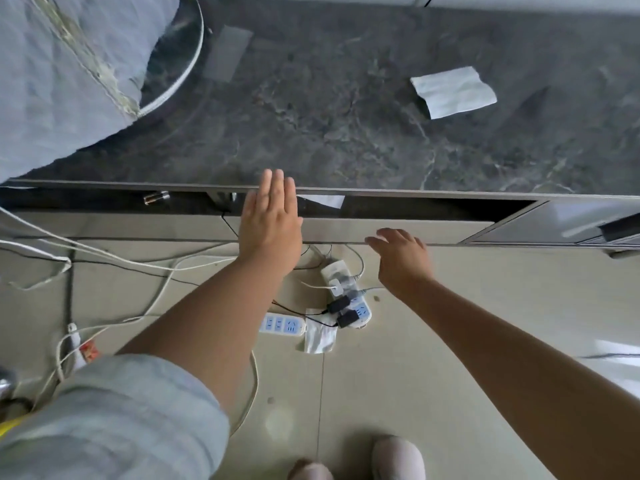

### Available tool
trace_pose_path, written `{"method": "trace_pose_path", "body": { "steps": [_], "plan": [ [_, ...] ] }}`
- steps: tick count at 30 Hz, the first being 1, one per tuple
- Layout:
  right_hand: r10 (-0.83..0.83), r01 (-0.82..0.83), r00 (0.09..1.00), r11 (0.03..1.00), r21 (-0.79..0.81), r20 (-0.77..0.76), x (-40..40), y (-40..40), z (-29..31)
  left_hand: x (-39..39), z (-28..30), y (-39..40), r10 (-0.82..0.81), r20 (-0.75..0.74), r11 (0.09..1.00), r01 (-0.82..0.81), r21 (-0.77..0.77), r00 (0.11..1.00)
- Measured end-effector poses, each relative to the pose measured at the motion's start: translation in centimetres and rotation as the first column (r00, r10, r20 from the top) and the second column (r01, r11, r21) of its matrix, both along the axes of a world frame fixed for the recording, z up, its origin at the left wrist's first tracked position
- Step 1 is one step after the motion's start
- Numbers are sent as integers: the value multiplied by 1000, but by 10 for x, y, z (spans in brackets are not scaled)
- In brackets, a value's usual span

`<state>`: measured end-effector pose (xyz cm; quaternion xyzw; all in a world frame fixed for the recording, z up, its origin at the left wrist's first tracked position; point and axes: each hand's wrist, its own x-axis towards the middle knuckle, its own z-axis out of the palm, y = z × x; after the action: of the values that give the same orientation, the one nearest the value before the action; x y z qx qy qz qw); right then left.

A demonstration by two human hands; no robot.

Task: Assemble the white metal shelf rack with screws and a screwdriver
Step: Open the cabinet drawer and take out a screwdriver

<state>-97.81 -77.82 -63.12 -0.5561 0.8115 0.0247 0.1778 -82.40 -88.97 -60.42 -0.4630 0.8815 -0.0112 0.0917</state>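
No shelf rack part, screw or screwdriver shows in the head view. My left hand (270, 220) is stretched out flat with straight fingers over the front edge of a dark marble-look table (346, 133), holding nothing. My right hand (401, 254) hovers lower, beside the table's lower shelf edge, with fingers loosely bent and nothing in it. A folded white paper sheet (453, 91) lies on the tabletop at the right.
A light blue cloth (62, 74) drapes over a round glass rim at the top left. Power strips (346, 296) and tangled cables (104, 258) lie on the beige tiled floor below the table. A small battery-like item (156, 197) sits on the under-shelf. My shoes (398, 459) are at the bottom.
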Motion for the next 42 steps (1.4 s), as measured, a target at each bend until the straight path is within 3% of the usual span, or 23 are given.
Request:
{"method": "trace_pose_path", "body": {
  "steps": [4,8,11,16,20,25,30,34,38,42],
  "plan": [
    [76,-83,994,992,-99,-78,-26,-46,-43,-16,-30,-31,-13,-41,998,11,-68,999],
    [91,-107,988,986,-127,-126,-47,-75,-79,-11,-54,-48,-149,-226,956,82,-280,963],
    [135,-179,980,914,-363,-144,-50,-78,-101,-8,-74,-59,-242,-334,898,80,-433,911],
    [54,-170,972,836,-522,-230,-45,-72,-127,-11,-84,-63,-306,-401,859,68,-508,863],
    [5,-91,987,835,-543,-159,-38,-65,-130,-10,-82,-65,-346,-408,847,94,-523,845],
    [36,-64,997,859,-507,-66,-38,-61,-123,-7,-76,-63,-330,-387,869,117,-481,861],
    [143,-156,987,795,-587,-69,-32,-31,-123,-7,-79,-63,-332,-405,857,93,-507,852],
    [306,-245,951,843,-479,52,-27,2,-110,-8,-76,-61,-312,-415,882,99,-461,855],
    [310,-298,923,951,-85,230,-27,9,-87,-8,-71,-54,-247,-397,916,79,-394,884],
    [259,-275,928,961,22,269,-28,11,-78,-8,-66,-49,-208,-370,928,62,-368,905]
  ]
}}
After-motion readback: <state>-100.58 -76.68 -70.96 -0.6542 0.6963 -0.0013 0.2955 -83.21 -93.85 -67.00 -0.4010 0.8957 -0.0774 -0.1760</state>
